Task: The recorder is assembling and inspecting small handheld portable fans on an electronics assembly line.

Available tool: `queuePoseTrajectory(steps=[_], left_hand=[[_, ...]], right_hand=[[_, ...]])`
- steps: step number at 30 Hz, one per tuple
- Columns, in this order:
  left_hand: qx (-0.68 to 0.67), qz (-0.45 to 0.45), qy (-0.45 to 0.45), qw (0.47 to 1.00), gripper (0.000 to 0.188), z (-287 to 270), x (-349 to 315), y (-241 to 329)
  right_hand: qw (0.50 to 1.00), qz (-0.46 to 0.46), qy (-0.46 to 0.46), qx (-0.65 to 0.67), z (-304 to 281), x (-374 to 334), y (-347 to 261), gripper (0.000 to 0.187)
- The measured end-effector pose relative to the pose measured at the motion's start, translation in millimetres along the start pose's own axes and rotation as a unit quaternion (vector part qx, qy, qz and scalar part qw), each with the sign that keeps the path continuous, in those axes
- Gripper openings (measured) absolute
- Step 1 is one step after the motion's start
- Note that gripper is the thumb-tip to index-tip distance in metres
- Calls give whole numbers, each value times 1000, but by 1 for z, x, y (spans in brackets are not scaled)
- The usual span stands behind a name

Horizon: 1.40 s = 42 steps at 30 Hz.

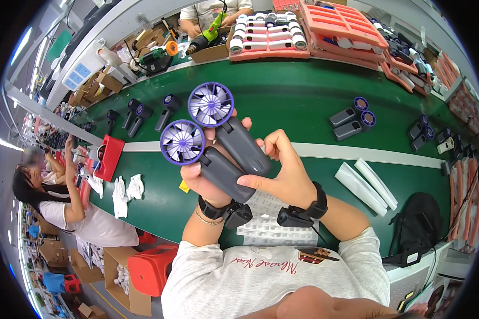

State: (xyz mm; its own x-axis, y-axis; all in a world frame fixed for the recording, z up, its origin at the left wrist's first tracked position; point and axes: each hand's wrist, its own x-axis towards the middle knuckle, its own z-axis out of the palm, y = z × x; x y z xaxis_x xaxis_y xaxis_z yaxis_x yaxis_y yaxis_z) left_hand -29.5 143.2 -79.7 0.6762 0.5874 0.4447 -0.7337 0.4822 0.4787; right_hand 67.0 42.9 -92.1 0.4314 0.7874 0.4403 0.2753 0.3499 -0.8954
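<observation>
Two handheld fans are held side by side in front of me, with purple rims, pale blades and dark grey handles. My left hand (199,186) is closed around both from beneath. Its fingertips show past the far side of the farther fan (244,146), and its thumb lies by the head of the nearer fan (223,173). My right hand (291,178) grips at the handle ends: its thumb presses on the nearer handle, while its bent fingers are by the farther one. Part of each hand is hidden behind the handles. Both wrists wear black straps with small devices.
On the green bench (303,85) lie more fans (352,118), white sleeves (361,189), white gloves (126,190) and a printed sheet (266,212). Pink trays (269,53) stand opposite, where another person works beside a green power screwdriver (210,33). A person sits at left near a red bin (112,159).
</observation>
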Motion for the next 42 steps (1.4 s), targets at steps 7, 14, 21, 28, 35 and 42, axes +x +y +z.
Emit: queuePoseTrajectory(steps=[7, 14, 21, 28, 35, 42], left_hand=[[-36, -16, -30, 999, 67, -14, 7, -3], [125, -150, -52, 979, 59, -67, 52, 6], [756, -97, -240, 602, 57, -142, 110, -45], [819, -73, -299, 484, 60, -154, 105, -65], [773, -130, -315, 535, 56, -89, 37, 0], [761, -190, -340, 519, 35, -83, -46, 11]], right_hand=[[998, 18, -56, -22, -15, 7, -1, 62], [979, 0, -106, -173, -37, 12, -3, 52], [956, -27, -100, -274, -46, 4, -4, 33], [954, -30, -108, -278, -58, 7, -8, 32], [940, 2, -148, -309, -72, -5, 12, 32], [911, -1, -230, -342, -66, -59, 57, 33]])
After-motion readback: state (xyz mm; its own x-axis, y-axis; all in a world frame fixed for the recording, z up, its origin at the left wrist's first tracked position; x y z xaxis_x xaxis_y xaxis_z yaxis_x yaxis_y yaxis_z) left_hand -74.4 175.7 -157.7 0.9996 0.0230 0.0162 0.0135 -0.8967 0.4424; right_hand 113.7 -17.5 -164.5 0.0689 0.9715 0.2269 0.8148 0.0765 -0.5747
